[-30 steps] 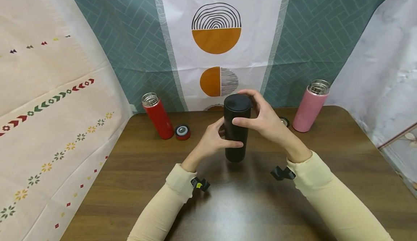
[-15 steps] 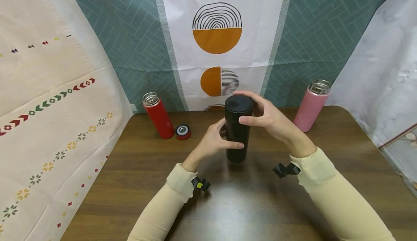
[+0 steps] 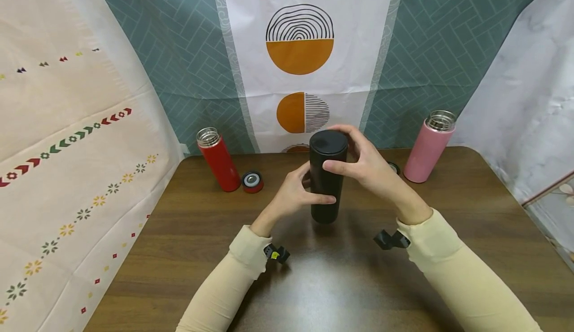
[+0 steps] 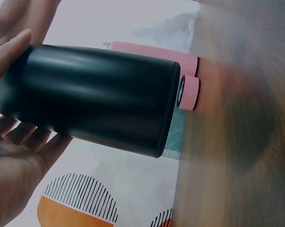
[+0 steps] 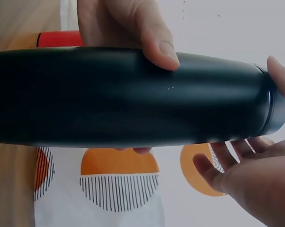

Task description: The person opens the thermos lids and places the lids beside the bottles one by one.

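Observation:
A black vacuum bottle (image 3: pixel 326 185) stands near upright in both hands, its base a little above the table. My left hand (image 3: pixel 289 195) grips the body from the left, thumb across the front. My right hand (image 3: pixel 360 162) grips the top around the black lid (image 5: pixel 277 113), thumb in front and fingers behind. In the right wrist view a thin seam shows between lid and body. The far-side fingers are partly hidden by the bottle in the head view.
An uncapped red bottle (image 3: pixel 219 165) stands at the back left of the wooden table (image 3: pixel 197 252), its upturned red lid (image 3: pixel 252 182) beside it. At the back right is an uncapped pink bottle (image 3: pixel 428 150) with its pink lid (image 4: pixel 189 93). A patterned cloth (image 3: pixel 372 63) hangs behind.
My right hand has turned around the lid, its thumb shifting right and then back left. My left hand and the bottle have hardly moved.

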### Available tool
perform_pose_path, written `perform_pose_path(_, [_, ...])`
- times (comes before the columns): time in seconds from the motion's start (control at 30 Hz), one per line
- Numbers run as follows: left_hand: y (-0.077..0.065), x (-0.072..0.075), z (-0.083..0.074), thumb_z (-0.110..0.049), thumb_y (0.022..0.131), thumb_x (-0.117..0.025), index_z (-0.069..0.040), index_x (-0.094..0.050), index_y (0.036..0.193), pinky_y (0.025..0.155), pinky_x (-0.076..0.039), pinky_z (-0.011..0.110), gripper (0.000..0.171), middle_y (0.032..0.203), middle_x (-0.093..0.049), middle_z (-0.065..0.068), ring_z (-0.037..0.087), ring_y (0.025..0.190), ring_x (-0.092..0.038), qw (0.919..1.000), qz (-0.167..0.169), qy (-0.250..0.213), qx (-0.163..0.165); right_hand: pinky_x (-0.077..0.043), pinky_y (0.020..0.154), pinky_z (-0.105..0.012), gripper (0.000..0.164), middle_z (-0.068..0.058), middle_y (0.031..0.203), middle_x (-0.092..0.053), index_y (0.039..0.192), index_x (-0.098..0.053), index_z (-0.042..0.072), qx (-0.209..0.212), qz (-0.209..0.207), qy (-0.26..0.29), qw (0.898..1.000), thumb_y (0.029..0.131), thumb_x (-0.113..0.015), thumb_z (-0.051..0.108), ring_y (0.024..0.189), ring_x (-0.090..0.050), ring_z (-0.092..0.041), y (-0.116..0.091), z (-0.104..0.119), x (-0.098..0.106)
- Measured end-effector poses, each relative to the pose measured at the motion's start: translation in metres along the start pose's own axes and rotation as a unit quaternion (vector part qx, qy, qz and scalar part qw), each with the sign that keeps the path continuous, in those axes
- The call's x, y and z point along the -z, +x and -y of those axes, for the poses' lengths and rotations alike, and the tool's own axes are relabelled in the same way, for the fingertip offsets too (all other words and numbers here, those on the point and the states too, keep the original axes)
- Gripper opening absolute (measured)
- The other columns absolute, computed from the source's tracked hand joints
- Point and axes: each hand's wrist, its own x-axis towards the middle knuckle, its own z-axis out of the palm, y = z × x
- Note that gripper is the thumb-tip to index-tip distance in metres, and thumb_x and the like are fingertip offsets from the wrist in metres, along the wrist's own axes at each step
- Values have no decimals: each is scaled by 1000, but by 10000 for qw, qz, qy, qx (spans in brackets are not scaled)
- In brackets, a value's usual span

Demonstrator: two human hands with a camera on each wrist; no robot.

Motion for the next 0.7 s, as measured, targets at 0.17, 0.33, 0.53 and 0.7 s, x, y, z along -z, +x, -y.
perform_pose_path(0.17, [1, 0, 0, -18, 82, -89, -25, -53, 147, 107, -50, 46, 74, 135, -65, -3, 19, 120, -64, 10000, 31, -2, 13, -47, 103, -34, 65, -14, 138, -58, 153, -44, 13, -73, 379, 719, 9967, 94, -70, 3, 123, -57, -30, 1, -2, 4])
perform_pose_path(0.33, [0, 0, 0, -19, 82, -89, -26, -53, 147, 107, -50, 47, 74, 134, -65, -4, 19, 120, -64, 10000, -8, -2, 46, -47, 106, -35, 71, -13, 142, -56, 158, -38, 12, -124, 433, 759, 9961, 94, -69, 4, 127, -55, -29, 2, -3, 4])
perform_pose_path(0.53, [0, 0, 2, -20, 82, -89, -27, -54, 147, 107, -50, 47, 74, 133, -66, -4, 18, 119, -65, 10000, -54, 33, 25, -43, 108, -44, 71, -6, 139, -55, 150, -44, 15, 66, -114, -168, 9998, 90, -81, 14, 123, -56, -27, 1, -1, -2])
perform_pose_path(0.7, [0, 0, 2, -21, 82, -89, -27, -53, 147, 107, -51, 47, 75, 133, -66, -4, 18, 119, -64, 10000, -41, 35, 46, -45, 105, -41, 66, -8, 137, -57, 147, -47, 15, 77, -130, -6, 9999, 90, -79, 10, 121, -58, -28, 1, 0, -2])
